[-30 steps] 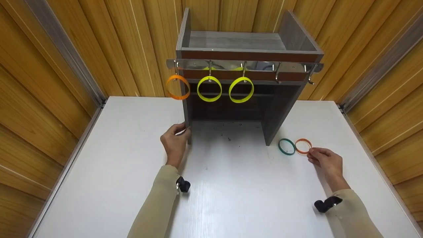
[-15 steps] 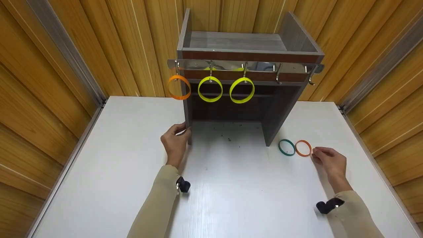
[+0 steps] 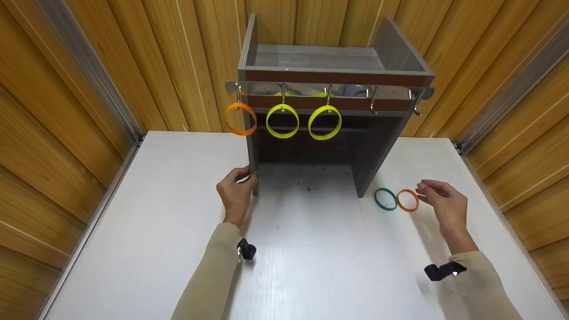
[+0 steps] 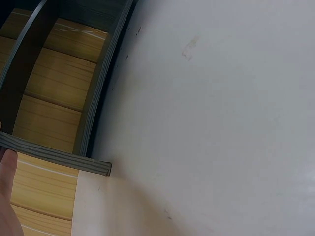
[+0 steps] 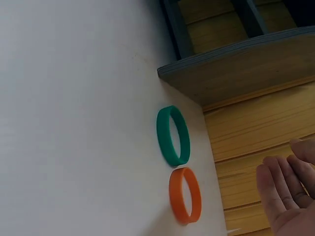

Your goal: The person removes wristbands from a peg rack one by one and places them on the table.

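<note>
My left hand (image 3: 234, 193) pinches the front edge of the left side panel (image 3: 252, 153) of a grey shelf unit, low down near the table. In the left wrist view only a finger and part of that hand show beside the panel. My right hand (image 3: 448, 206) is raised a little off the table with loose fingers and nothing in them. Close by, an orange wristband (image 5: 176, 196) lies on the table, with a green wristband (image 5: 166, 140) beside it. An orange wristband (image 3: 241, 132) and two yellow wristbands (image 3: 282, 136) hang from the hooks on the left and middle.
A shiny metal hook rail (image 3: 346, 90) runs across the shelf's front; its two rightmost hooks (image 3: 374, 104) carry nothing. The shelf stands on a white table (image 3: 311, 266). Wood-look walls (image 3: 58, 111) enclose the table at the back and both sides.
My right hand has let go of the orange wristband on the table and risen away from it. That band lies almost where it was. My left hand stays on the panel.
</note>
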`<state>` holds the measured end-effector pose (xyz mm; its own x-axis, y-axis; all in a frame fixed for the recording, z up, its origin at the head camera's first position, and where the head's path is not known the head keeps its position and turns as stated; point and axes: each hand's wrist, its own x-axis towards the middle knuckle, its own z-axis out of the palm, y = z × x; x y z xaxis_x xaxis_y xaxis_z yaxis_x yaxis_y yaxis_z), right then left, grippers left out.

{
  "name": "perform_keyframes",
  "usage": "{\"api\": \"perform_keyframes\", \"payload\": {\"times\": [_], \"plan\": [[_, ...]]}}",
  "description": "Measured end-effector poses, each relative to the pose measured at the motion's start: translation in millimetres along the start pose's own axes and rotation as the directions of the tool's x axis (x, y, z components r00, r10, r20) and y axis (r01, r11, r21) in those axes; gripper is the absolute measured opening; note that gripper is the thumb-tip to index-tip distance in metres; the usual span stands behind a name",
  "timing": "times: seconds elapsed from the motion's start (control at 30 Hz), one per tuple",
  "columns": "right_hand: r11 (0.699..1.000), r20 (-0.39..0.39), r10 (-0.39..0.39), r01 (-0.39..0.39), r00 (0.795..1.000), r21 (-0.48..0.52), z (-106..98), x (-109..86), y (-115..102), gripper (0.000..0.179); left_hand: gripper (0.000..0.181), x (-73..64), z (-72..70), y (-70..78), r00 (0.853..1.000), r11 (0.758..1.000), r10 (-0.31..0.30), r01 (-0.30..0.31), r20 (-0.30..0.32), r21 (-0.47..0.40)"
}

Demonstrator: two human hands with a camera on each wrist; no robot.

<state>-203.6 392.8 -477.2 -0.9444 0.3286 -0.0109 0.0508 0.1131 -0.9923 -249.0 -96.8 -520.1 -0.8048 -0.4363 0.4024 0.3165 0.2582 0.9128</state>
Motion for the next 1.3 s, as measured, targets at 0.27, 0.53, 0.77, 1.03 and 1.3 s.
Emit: {"api": "perform_keyframes", "payload": {"times": [0.27,0.53,0.77,1.03,1.3], "plan": [[0.998,0.062,-0.064,0.064,0.996,0.003,15,-8.0,-26,0.043,0.016,0.5,0.7,-1.6,1.0,1.0,-0.009,0.009,-0.005,-0.022],[0.985,0.099,-0.168,0.162,0.981,0.064,32,-17.1,-45,0.037,0.016,-0.5,0.4,-2.7,1.0,1.0,-0.006,0.006,0.003,-0.029],[0.967,0.138,-0.242,0.227,0.961,0.113,47,-26.6,-64,0.04,0.016,-0.6,0.4,-2.4,1.0,0.999,0.003,-0.003,0.0,-0.034],[0.951,0.142,-0.293,0.274,0.945,0.141,67,-35.0,-81,0.036,0.016,-0.4,1.2,-3.0,1.0,0.999,-0.01,0.01,-0.001,-0.042],[0.952,0.144,-0.299,0.285,0.943,0.11,82,-40.2,-91,0.035,0.017,-0.3,0.7,-0.4,1.0,0.999,-0.015,0.015,0.002,-0.036]]}}
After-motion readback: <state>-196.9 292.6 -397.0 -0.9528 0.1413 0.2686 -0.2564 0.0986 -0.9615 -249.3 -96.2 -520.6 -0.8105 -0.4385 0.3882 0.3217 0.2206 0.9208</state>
